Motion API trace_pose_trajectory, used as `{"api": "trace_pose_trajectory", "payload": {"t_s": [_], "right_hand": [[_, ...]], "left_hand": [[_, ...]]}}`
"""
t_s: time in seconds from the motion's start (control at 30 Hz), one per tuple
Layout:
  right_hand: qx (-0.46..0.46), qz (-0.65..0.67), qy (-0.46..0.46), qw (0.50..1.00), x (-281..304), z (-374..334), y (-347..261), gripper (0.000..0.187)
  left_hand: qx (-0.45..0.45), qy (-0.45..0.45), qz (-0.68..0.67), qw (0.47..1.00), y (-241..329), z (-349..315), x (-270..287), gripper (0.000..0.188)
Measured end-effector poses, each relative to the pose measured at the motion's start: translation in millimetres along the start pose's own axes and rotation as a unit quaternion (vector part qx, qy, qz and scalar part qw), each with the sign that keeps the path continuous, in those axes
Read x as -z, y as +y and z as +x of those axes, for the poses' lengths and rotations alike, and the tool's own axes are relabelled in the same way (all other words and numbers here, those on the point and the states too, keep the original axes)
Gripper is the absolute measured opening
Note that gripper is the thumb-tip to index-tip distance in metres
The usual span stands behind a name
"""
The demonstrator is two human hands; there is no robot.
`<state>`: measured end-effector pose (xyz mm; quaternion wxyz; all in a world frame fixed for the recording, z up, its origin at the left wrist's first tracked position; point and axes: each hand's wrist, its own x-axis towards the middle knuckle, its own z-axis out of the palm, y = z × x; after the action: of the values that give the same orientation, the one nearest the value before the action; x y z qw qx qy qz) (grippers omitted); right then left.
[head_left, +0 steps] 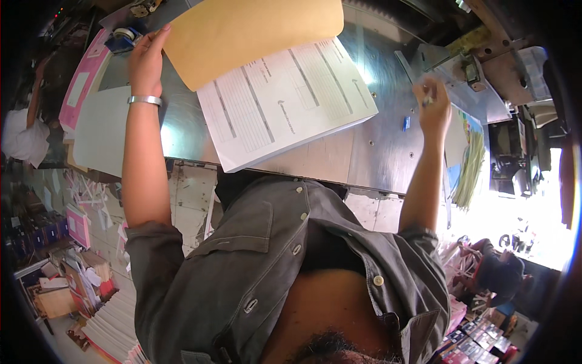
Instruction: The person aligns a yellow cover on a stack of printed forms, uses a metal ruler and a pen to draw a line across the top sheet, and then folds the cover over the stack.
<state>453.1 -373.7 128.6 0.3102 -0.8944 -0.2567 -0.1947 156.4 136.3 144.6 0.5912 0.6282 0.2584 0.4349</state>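
Observation:
My left hand (147, 59), with a silver band at its wrist, pinches the left edge of a tan card sheet (260, 36). That sheet is raised at a slant over the far part of a thick stack of printed white forms (291, 103), which lies askew on the metal table (339, 155). Off to the right, above the table, my right hand (433, 108) is curled closed and a little smeared by motion. A small pale bit shows between its fingers, too unclear to name. Just left of that hand a small blue item (407, 124) lies on the metal.
A tape dispenser (123, 37) stands beyond my left hand. Pink-and-white sheets (85, 79) and a grey board (109, 133) lie at the left. Metal machine parts (479, 79) border the right, above a hanging paper bundle (470, 164). Other people are at both sides.

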Motion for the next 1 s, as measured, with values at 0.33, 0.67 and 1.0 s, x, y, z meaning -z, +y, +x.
{"api": "trace_pose_trajectory", "payload": {"t_s": [0.33, 0.67, 1.0], "right_hand": [[-0.245, -0.24, -0.171, 0.924, 51.1, -90.3, 84.5, 0.051], [-0.24, -0.26, -0.135, 0.926, 43.1, -82.0, 105.9, 0.045], [-0.262, -0.271, -0.129, 0.917, 33.1, -65.1, 137.0, 0.042]], "left_hand": [[0.151, -0.043, -0.014, 0.987, -73.8, 35.8, 1.9, 0.03], [0.143, -0.07, -0.006, 0.987, -133.2, 42.8, 11.2, 0.035], [0.161, -0.05, 0.013, 0.986, -129.1, 38.4, 9.2, 0.033]]}}
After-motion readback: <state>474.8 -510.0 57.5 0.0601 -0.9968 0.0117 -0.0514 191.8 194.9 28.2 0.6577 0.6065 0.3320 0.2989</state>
